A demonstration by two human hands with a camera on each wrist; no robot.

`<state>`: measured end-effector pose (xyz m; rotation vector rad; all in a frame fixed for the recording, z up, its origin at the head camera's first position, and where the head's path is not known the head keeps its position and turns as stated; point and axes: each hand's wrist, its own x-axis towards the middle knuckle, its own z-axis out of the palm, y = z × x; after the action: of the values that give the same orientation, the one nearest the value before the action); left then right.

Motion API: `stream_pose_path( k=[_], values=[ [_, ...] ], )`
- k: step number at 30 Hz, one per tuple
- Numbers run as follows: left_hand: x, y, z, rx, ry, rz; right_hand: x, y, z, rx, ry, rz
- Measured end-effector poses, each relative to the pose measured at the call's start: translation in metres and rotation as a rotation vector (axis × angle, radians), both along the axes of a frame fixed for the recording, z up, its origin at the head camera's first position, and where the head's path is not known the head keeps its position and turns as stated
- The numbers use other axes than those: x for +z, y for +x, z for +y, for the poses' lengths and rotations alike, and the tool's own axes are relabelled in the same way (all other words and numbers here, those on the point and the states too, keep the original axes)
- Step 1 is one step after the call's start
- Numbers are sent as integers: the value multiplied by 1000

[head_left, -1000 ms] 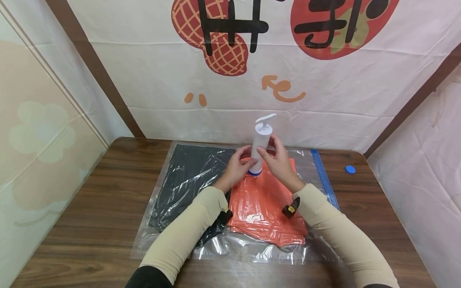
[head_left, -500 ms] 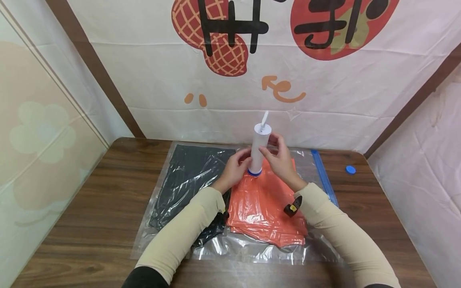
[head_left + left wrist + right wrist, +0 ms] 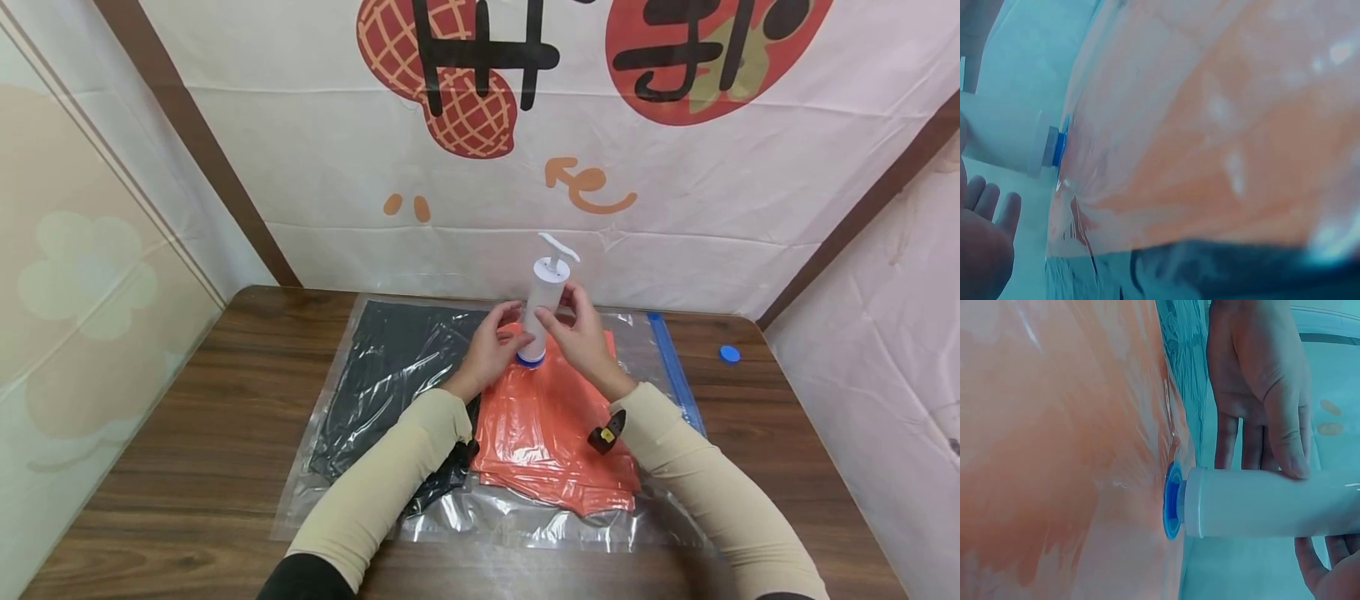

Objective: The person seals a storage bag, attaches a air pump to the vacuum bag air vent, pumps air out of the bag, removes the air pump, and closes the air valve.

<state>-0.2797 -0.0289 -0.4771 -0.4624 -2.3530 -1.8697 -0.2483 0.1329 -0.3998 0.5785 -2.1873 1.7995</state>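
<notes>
A white hand pump [image 3: 545, 293] with a T-shaped handle stands nearly upright, its foot on the blue valve [image 3: 1173, 501] of a clear vacuum storage bag [image 3: 517, 530]. Inside the bag lie folded orange fabric [image 3: 540, 429] and, left of it, folded dark fabric [image 3: 401, 367]. My left hand [image 3: 487, 354] is around the lower barrel, thumb in front and fingers behind. Higher up on the right, my right hand [image 3: 588, 343] grips the barrel between thumb and fingers. Both palms face inward; the right wrist view shows the left thumb on the barrel.
The bag's blue zip edge [image 3: 675, 371] runs along its right side. A round blue cap [image 3: 729, 354] lies on the wooden table [image 3: 180, 433] to the right. A printed cloth backdrop [image 3: 315, 150] rises close behind the table's far edge.
The pump has turned about its own axis, its handle pointing a different way in each frame, and leans slightly differently. Both hands have shifted slightly on the barrel; the bag stays put.
</notes>
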Motion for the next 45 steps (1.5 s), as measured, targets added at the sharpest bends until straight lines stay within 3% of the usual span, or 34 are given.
stream_pose_path(
  k=[8,11,21,28,35,39,45],
  values=[
    [3,0,3,-115,-103,-62,2,-2,-2,1,41,-35],
    [5,1,3,-133,-125,-55,3,-3,-1,-16,32,-47],
    [2,-1,-5,-52,-33,37,-1,-4,8,-33,36,-2],
    [3,-1,-4,-42,-7,-35,-25,-22,10,-3,28,-31],
    [5,-2,0,-80,-29,-54,-29,-27,5,29,51,-29],
    [7,-2,2,-98,-82,-57,-19,-21,1,33,45,-53],
    [8,0,3,-94,-54,-72,4,-2,-6,-7,38,-42]
  ],
)
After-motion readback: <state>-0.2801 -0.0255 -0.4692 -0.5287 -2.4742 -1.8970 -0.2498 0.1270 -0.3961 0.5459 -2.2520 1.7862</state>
